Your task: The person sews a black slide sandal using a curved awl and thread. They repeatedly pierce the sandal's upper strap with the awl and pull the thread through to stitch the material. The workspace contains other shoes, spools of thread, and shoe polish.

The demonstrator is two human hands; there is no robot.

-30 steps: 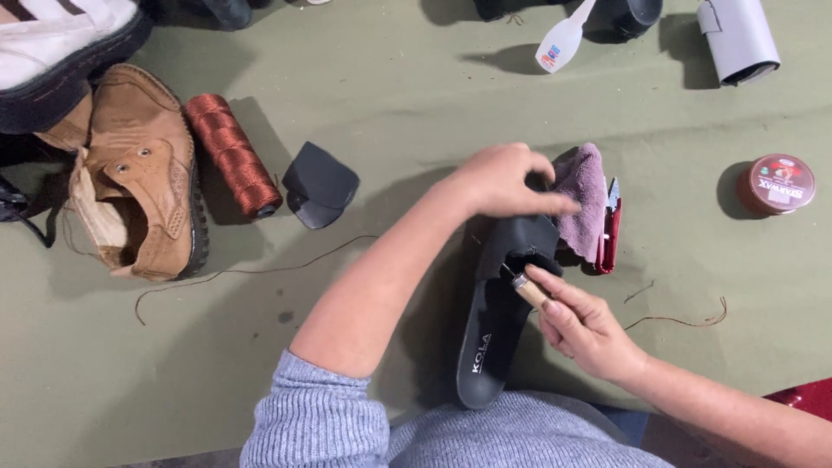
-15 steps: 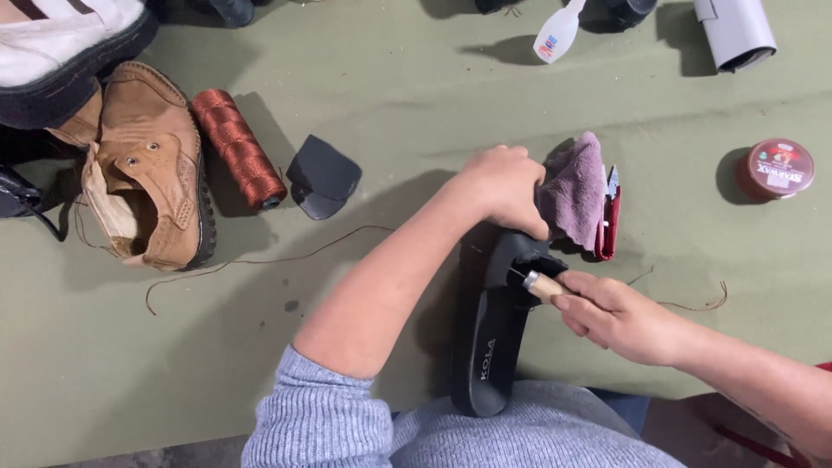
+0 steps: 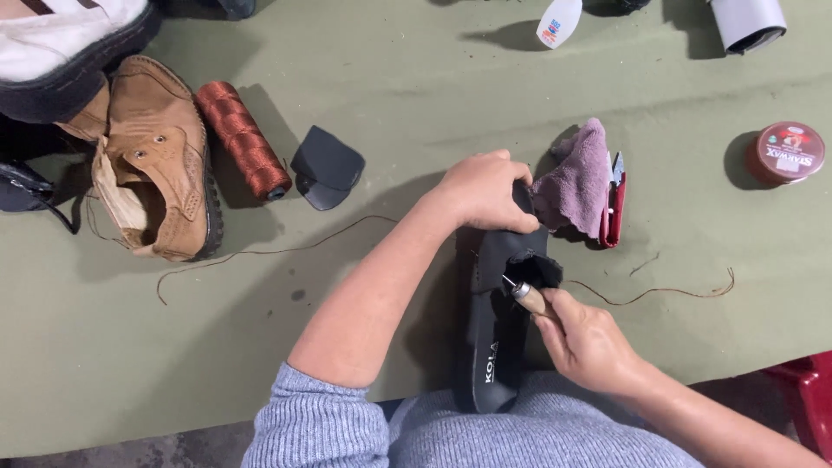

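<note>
Head view: black sandal [image 3: 496,347] lies lengthwise toward the person, left hand [image 3: 482,191] clamping its far end, right hand [image 3: 589,338] gripping a wooden-handled awl [image 3: 523,295] at its strap.

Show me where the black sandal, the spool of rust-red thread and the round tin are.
black sandal [image 3: 496,347]: head view, on its footbed.
spool of rust-red thread [image 3: 241,139]: head view, on the wound middle.
round tin [image 3: 788,152]: head view, on its lid.

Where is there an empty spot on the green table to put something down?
Bare cloth lies between the thread spool and the white bottle, and below the brown shoe. It is crowded around the black sandal, both hands, the purple rag and the far left shoes.
</note>
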